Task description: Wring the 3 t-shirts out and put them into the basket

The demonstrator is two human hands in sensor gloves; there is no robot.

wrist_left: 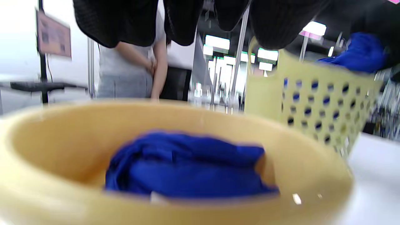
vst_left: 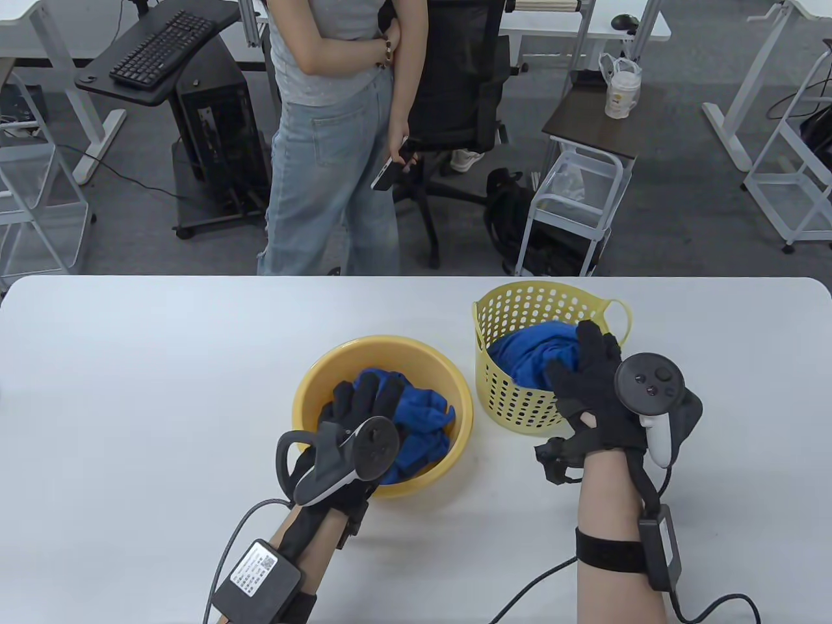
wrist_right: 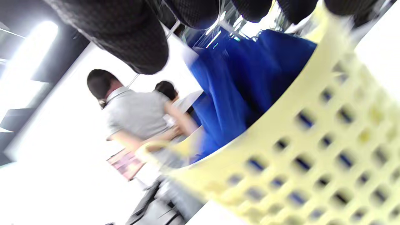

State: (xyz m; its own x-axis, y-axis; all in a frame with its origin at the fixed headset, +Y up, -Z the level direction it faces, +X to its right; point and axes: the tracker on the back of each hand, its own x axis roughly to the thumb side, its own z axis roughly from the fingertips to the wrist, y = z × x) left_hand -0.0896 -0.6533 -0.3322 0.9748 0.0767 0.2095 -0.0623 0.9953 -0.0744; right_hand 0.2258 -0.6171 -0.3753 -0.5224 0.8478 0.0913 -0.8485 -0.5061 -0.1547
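A yellow basin stands mid-table with a crumpled blue t-shirt in it. My left hand hovers over the basin's near-left side with fingers straight and holding nothing. To the right stands a perforated yellow basket with blue t-shirt cloth heaped inside. My right hand is over the basket's near-right rim, its fingers spread above the cloth and gripping nothing.
The white table stretches wide to the left and in front. A person stands just beyond the far edge, by a black office chair. Glove cables trail near the front edge.
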